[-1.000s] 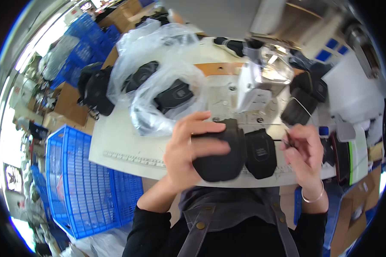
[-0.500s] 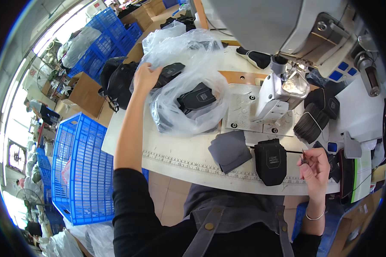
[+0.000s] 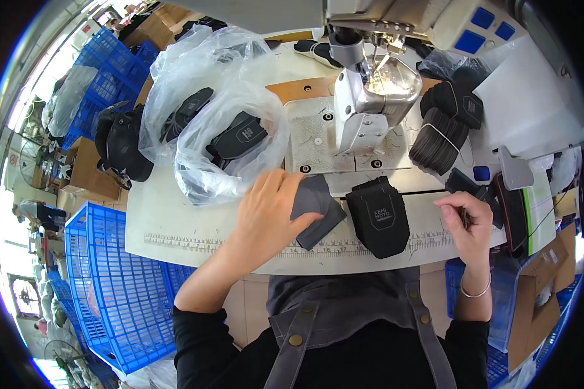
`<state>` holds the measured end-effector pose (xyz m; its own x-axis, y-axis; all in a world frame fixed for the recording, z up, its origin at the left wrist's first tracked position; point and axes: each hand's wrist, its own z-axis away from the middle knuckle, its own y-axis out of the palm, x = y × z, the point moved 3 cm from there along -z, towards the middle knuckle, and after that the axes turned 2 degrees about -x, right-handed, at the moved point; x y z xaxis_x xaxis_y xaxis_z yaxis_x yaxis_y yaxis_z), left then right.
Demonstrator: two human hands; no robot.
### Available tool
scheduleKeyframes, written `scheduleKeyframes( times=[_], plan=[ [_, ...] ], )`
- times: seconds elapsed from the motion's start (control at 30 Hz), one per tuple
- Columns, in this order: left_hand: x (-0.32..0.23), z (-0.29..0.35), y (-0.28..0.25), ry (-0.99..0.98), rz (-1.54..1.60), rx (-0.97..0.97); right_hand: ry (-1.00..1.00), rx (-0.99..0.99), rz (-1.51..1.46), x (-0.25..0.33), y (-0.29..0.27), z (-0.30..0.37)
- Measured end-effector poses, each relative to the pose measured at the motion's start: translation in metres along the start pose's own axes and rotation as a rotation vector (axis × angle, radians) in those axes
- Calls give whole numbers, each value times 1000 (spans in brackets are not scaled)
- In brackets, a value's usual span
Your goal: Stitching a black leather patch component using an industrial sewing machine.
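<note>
My left hand (image 3: 266, 214) reaches over a small stack of grey fabric pieces (image 3: 334, 217), its thumb lying on top and its fingers spread along the far left edge. Beside the stack lies a black fabric pouch (image 3: 377, 217) with a printed front flap. My right hand (image 3: 470, 223) is just right of the pouch, fingers curled around a small dark tool (image 3: 465, 218), mostly hidden. Left of the sewing machine (image 3: 376, 104), an open clear plastic bag (image 3: 194, 172) holds similar black pouches (image 3: 240, 136).
Bundled black pieces (image 3: 439, 139) are stacked right of the machine. A ruler strip (image 3: 175, 242) follows the table's front edge. A blue plastic basket (image 3: 120, 285) stands at the left, a black bag (image 3: 123, 146) beyond it. A cardboard box (image 3: 538, 305) is at lower right.
My left hand has come from the plastic bag, back and right, onto the grey fabric pieces. My right hand stays near the pouch with fingers more curled. The whole view has shifted.
</note>
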<state>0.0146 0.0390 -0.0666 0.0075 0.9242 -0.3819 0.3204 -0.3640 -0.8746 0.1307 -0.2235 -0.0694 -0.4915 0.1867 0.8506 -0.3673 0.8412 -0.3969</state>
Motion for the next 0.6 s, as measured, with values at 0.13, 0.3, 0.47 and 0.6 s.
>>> scheduleKeyframes(
  times=[0.13, 0.3, 0.47, 0.6],
  plan=[
    [6, 10, 10, -129, 63, 54, -82, 131, 107, 2, 11, -2],
    [5, 17, 13, -81, -57, 5, -143, 174, 184, 17, 41, -9],
    [15, 25, 16, -148, 20, -17, -128, 324, 226, 13, 46, -15],
    [22, 27, 18, -208, 156, -17, -225, 264, 347, 21, 48, -11]
  ],
)
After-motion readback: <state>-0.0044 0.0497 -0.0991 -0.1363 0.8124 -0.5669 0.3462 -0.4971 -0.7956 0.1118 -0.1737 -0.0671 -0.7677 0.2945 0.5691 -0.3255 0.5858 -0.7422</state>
